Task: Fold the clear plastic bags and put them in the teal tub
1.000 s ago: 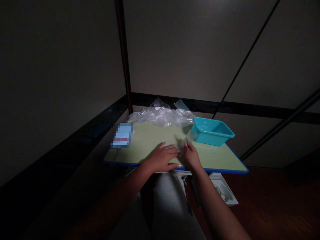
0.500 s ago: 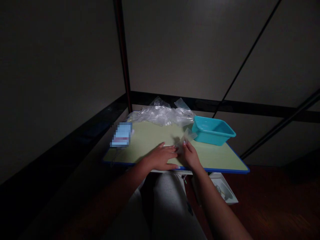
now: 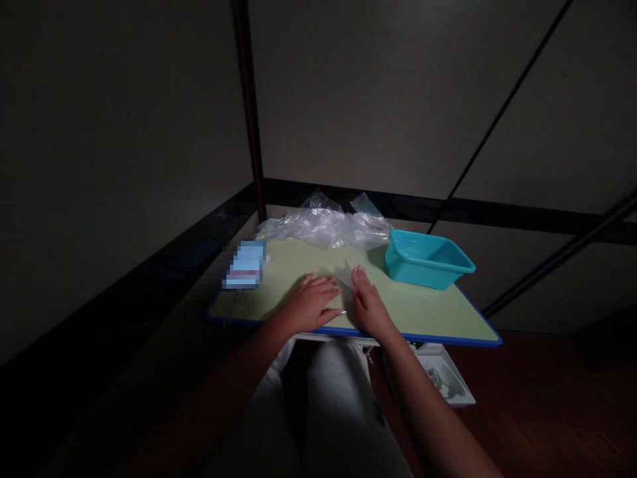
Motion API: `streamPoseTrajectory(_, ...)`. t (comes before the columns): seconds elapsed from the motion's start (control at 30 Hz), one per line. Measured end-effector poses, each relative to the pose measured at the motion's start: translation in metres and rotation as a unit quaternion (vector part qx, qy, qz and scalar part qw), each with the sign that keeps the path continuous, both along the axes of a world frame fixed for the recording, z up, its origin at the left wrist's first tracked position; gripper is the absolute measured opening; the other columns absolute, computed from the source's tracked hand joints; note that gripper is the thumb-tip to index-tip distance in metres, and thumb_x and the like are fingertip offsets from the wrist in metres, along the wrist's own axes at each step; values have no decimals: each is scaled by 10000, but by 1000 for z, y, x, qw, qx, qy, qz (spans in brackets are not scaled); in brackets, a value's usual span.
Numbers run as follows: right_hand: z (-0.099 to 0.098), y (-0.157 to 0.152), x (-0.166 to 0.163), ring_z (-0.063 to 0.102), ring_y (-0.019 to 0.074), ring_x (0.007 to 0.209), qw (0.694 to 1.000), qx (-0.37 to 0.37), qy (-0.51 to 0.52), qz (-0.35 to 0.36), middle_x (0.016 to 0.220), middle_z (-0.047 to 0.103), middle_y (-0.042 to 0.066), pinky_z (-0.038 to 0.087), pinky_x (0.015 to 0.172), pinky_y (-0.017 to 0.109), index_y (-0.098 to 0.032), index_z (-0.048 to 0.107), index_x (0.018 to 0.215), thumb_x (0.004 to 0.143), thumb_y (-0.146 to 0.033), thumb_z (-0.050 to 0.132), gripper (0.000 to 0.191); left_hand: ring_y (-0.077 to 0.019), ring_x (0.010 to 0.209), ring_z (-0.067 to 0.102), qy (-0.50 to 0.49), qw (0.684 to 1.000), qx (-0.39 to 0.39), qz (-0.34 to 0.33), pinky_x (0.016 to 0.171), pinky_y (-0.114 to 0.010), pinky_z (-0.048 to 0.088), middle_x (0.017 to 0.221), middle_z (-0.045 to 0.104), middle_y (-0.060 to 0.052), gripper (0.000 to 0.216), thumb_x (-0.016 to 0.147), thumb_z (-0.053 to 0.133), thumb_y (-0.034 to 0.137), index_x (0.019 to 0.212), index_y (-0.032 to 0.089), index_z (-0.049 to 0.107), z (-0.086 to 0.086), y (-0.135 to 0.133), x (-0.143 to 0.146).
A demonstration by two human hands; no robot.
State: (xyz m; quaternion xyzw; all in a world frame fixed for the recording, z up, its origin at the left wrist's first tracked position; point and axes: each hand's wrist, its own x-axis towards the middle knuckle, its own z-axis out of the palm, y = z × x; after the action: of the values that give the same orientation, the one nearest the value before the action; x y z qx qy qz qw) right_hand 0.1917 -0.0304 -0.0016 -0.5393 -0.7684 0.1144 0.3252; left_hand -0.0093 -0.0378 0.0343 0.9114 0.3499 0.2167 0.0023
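A small clear plastic bag (image 3: 344,275) lies on the pale yellow tabletop (image 3: 288,259), between my hands and partly covered by them. My left hand (image 3: 312,302) rests flat with its fingers spread, the fingertips at the bag's left side. Along the bag's right side lies my right hand (image 3: 367,300), fingers stretched forward and touching the plastic. Neither hand is closed round anything. Whether anything is inside the bag I cannot make out.
A heap of clear plastic bags (image 3: 323,226) spreads along the table's back edge. On the right stands a turquoise basin (image 3: 425,262). At the left lies a blurred-out phone-like object (image 3: 246,265). A white tray (image 3: 460,392) sits below the table, and walls close in behind and left.
My right hand has let go of its pinch on the bag and now lies stretched over it. The bag has come down flatter and left. My left hand has shifted slightly left.
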Motion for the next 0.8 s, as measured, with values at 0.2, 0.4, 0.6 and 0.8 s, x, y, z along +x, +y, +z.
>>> streamPoseTrajectory(0.2, 13, -12, -6, 98, 241, 1403, 993, 0, -122, -9, 1524, 149, 122, 152, 1052, 616, -212, 181, 1467, 795, -53, 327, 705, -218, 1275, 417, -1, 1000, -5, -15, 1101, -475, 178, 1293, 565, -16, 334, 893, 483, 433, 1177, 297, 596, -17, -22, -30)
streamPoseTrajectory(0.4, 15, -14, -6, 68, 264, 1403, 980, 5, -198, 10, 1533, 102, 82, 113, 1036, 652, -275, 167, 1465, 757, -18, 357, 777, -205, 1264, 439, 2, 1000, -1, -16, 1102, -476, 181, 1239, 608, -11, 332, 904, 474, 417, 1194, 301, 586, -27, -29, -33)
streamPoseTrajectory(0.6, 13, -13, -3, 76, 279, 1400, 973, -1, -228, 40, 1535, 95, 56, 83, 1016, 679, -363, 199, 1444, 778, -22, 367, 767, -217, 1254, 449, -9, 1000, 0, -7, 1088, -467, 210, 1198, 635, -19, 323, 911, 460, 414, 1171, 286, 604, -27, -27, -33)
streamPoseTrajectory(0.8, 14, -13, -5, 79, 274, 1400, 967, -7, -247, 55, 1534, 86, 50, 78, 1018, 671, -389, 194, 1438, 785, -35, 385, 767, -226, 1246, 443, -2, 1000, 18, 10, 1085, -467, 214, 1208, 621, -29, 291, 904, 474, 401, 1102, 266, 639, -26, -30, -36)
